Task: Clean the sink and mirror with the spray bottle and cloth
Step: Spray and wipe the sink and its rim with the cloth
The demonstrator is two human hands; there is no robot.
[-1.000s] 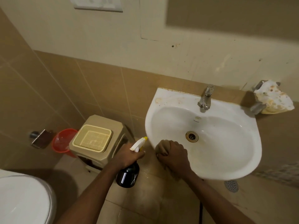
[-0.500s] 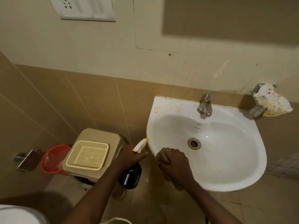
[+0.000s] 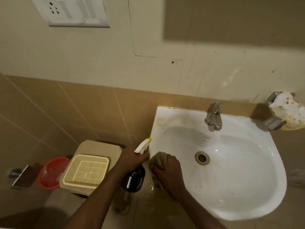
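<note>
Brown cloth [image 3: 157, 160] bunched in right hand [image 3: 166, 169], wiping sink [image 3: 247, 179] rim | left hand [image 3: 130, 158] grips spray bottle [image 3: 135, 177] | next, likely: wipe basin.

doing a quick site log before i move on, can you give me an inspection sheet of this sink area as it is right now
surface: white sink, brown stains at its back left corner, dark specks in the basin, drain open.
job's things: dark spray bottle with white trigger, beside the sink's left rim; brown cloth on that rim. Mirror: not clearly seen.
clutter: stained white rag on a metal wall fitting right of the tap.
hands: left hand holds the spray bottle; right hand grips the cloth.
cables: nothing seen.
surroundings: beige bin, red tub, switch plate, tan tiled wall.
</note>
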